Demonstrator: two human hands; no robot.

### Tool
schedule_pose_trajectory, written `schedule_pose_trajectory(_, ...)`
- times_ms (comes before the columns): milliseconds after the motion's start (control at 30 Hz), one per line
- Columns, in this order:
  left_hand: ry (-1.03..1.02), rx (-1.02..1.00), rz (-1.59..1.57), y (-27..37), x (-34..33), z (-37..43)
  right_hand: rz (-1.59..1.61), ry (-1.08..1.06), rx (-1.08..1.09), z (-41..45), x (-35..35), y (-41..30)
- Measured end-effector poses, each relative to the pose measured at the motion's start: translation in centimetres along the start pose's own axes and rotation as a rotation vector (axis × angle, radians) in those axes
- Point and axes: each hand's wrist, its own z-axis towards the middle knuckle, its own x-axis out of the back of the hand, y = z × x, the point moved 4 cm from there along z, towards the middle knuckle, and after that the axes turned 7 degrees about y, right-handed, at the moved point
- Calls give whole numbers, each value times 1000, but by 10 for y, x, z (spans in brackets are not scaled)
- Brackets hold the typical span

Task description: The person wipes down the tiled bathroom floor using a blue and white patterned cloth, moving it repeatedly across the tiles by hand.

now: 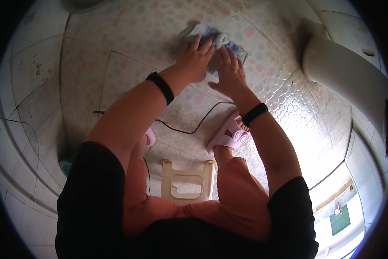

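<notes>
A blue, grey and white cloth (pixel 234 48) lies bunched on the pebble-patterned tiled floor (pixel 132 42). My left hand (pixel 195 61) rests with spread fingers on the left part of the cloth. Beside it, my right hand (pixel 229 71) lies with extended fingers over the cloth's right part, its thumb pointing left. Neither hand is closed around the cloth. Black bands circle both wrists. The parts of the cloth under my fingers are hidden.
A white curved ceramic fixture base (pixel 336 64) stands at right. A black cable (pixel 194 132) crosses the floor between my feet, which wear pink slippers (pixel 231 134). A cream plastic stool (pixel 189 178) is below me. Tiled walls (pixel 35 71) rise at left.
</notes>
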Motion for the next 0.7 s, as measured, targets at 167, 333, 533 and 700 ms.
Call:
schedule_pose_trajectory(167, -42, 181, -22, -4, 11, 55, 16, 60, -138, 39, 19, 15)
schedule_pose_trajectory(333, -43, 60, -31, -1, 0, 1, 36, -46, -62, 9, 7, -1)
schedule_pose_trajectory(533, 13, 74, 27, -2, -7, -6, 56, -7, 4, 6, 0, 4)
schedule_pose_trajectory(700, -22, 215, -27, -6, 11, 37, 29, 36, -124, 43, 22, 15)
